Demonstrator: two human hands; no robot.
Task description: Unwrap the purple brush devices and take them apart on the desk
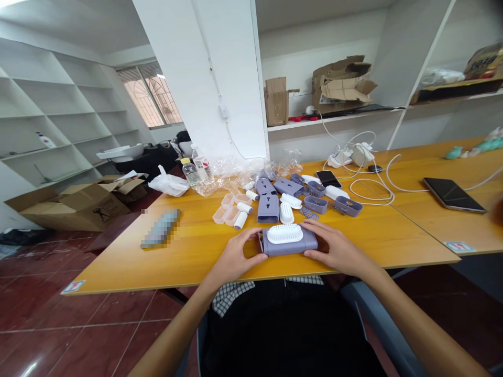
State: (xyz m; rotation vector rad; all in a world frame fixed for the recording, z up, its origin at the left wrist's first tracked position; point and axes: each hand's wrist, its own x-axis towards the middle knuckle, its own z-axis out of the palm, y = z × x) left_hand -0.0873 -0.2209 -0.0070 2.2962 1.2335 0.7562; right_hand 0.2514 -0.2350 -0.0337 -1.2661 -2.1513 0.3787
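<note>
A purple-grey plastic case (290, 251) lies lengthwise near the table's front edge, and on its top rests a white oval brush head (285, 234) with bristles. Thumb and fingers of my left hand (238, 257) close round the case's left end. Around the right end curl the fingers and thumb of my right hand (334, 247). Just behind the case are another white brush head (286, 213) and a purple housing (268, 209) with a dark cutout. Small white rollers (240, 220) lie left of that housing, beside translucent pinkish cups (223, 215).
Several purple open shells (348, 206) stand to the right of the brush parts. Behind are clear plastic bags (239, 170), bottles (190, 172) and a phone (329, 178). A white cable (387, 196) loops across the right side, near a tablet (454, 193). A blurred grey object (161, 229) lies left.
</note>
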